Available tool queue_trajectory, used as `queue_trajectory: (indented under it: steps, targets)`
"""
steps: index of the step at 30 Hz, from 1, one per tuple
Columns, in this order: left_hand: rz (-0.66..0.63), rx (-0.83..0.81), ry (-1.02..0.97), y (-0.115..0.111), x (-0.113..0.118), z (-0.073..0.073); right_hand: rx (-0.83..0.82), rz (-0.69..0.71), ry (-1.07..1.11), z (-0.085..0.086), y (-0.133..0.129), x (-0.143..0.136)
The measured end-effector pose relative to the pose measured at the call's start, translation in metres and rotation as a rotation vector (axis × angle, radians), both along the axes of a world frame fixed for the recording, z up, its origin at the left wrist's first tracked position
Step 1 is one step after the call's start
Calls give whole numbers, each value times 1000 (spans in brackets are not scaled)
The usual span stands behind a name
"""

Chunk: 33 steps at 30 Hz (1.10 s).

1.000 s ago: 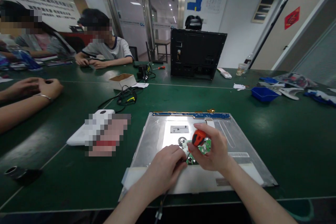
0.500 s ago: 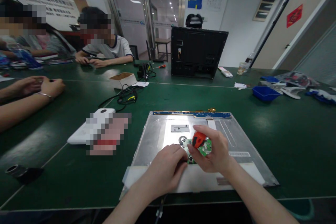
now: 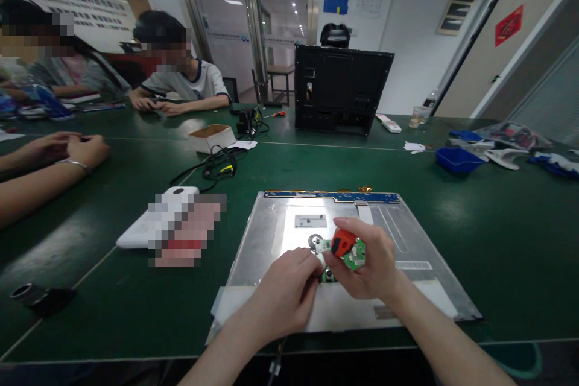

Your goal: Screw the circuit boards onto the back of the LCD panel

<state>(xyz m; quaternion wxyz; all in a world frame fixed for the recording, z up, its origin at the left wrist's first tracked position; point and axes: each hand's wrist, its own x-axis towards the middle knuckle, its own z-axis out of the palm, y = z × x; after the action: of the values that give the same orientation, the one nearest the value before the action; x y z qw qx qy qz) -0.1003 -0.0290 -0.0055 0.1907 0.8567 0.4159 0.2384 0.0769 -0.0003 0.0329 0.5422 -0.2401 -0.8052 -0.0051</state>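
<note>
Pinched in my right hand [image 3: 367, 262] is a screwdriver [image 3: 342, 242] with a short red and black handle, its shaft slanting down to the left. Beneath it lies a small green circuit board [image 3: 357, 253], partly covered by my hands. My left hand [image 3: 289, 283] is closed at the board's left edge, beside the screwdriver's lower end; its fingertips and what they grip are hidden. Both hands are over a flat metal display panel [image 3: 407, 235], which has a blue circuit strip [image 3: 307, 196] along its far edge.
To the left lie a white device [image 3: 149, 220], black cables [image 3: 212, 166] and a black cylindrical part [image 3: 40, 298]. A black monitor housing [image 3: 341, 90] stands across the green table [image 3: 497, 253]. A blue tray [image 3: 459, 160] is at the right. Other people sit at the left.
The screwdriver handle has turned slightly in my right hand, which has shifted a little to the right. My left hand stays in nearly the same place.
</note>
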Motion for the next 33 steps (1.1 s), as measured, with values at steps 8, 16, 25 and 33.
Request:
queue_trajectory:
  steps: [8, 16, 25, 33]
  targets:
    - [-15, 1, -22, 0, -1, -2, 10, 23, -14, -2, 2, 0]
    - [-11, -20, 1, 0, 0, -3, -24, 87, -52, 0, 2, 3]
    - [-6, -35, 17, 0, 0, 2, -39, 62, -60, 3, 0, 2]
    - [28, 11, 28, 1, 1, -1, 2, 37, -21, -1, 4, 1]
